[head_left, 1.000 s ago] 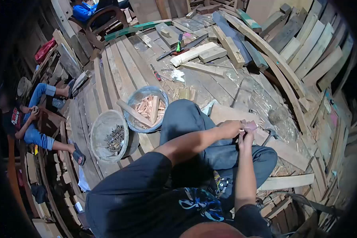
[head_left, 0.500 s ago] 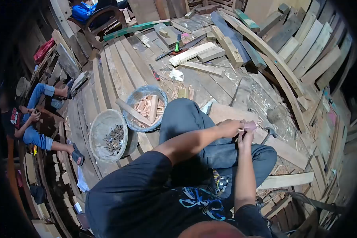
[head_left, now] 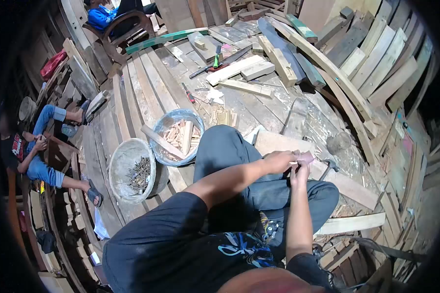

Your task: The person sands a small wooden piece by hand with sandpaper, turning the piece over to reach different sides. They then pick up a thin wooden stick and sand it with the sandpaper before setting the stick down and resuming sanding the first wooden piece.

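Observation:
My left hand (head_left: 278,161) is closed in a pinch in front of my crossed legs, at a small pale piece (head_left: 293,162) that looks like wood. Close against it, my right hand (head_left: 299,175) is closed around a pinkish sheet (head_left: 305,157), perhaps sandpaper. The fingers partly cover both items, so their exact shape is hard to make out. Below the hands lies a flat wooden board (head_left: 281,143). Just right of them, a hammer (head_left: 330,165) rests on another board (head_left: 353,188).
Left of my knee stand a bucket of nails (head_left: 116,168) and a blue tub (head_left: 162,122) holding wood sticks. Planks (head_left: 327,68) are stacked at the right. A red-handled tool (head_left: 188,94) lies ahead. A person in jeans (head_left: 45,166) sits at the left, another person (head_left: 101,15) at the back.
The view has shifted slightly. Both hands stay together at nearly the same spot, with the pinkish sheet tilted a little differently.

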Motion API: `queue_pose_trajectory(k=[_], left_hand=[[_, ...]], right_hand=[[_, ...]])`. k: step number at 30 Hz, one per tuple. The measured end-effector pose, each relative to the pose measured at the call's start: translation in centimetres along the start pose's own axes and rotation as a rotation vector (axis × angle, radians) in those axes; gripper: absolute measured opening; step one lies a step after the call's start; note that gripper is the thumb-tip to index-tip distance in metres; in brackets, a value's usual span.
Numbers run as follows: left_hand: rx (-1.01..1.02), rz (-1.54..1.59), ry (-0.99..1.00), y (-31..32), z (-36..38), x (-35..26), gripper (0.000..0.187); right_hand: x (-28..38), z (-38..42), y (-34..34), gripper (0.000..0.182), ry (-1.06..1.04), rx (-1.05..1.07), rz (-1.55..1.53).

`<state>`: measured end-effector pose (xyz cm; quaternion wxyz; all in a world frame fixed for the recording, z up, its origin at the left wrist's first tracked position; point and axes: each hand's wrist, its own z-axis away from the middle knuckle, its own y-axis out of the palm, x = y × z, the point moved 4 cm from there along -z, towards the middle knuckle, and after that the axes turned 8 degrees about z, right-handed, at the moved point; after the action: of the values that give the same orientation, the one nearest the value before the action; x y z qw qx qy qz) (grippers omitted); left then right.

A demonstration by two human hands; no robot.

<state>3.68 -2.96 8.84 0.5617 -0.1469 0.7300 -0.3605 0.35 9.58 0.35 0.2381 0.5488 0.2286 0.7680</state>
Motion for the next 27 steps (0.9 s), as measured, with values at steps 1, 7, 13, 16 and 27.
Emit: queue_pose_trajectory(k=[1,7,13,16,27], left_hand=[[0.015,-0.008,-0.019,0.1,0.0,0.3,0.033],[-0.032,0.011,-0.025,-0.4,0.1,0.3,0.036],[0.006,0.042,-0.068,-0.5,-0.2,0.1,0.031],[-0.011,0.054,-0.025,-0.8,-0.4,-0.2,0.034],[-0.029,0.099,-0.047,-2.2,-1.5,-0.9,0.035]], right_hand=[[-0.1,-0.1,0.0,0.048,0.001,-0.008,-0.003],[-0.5,-0.8,0.4,0.058,0.04,0.052,-0.026],[-0.5,-0.7,0.1,0.043,0.011,0.041,0.005],[-0.2,-0.7,0.0,0.04,0.028,-0.002,0.017],[0.3,-1.3,1.3,0.049,0.008,0.018,-0.143]])
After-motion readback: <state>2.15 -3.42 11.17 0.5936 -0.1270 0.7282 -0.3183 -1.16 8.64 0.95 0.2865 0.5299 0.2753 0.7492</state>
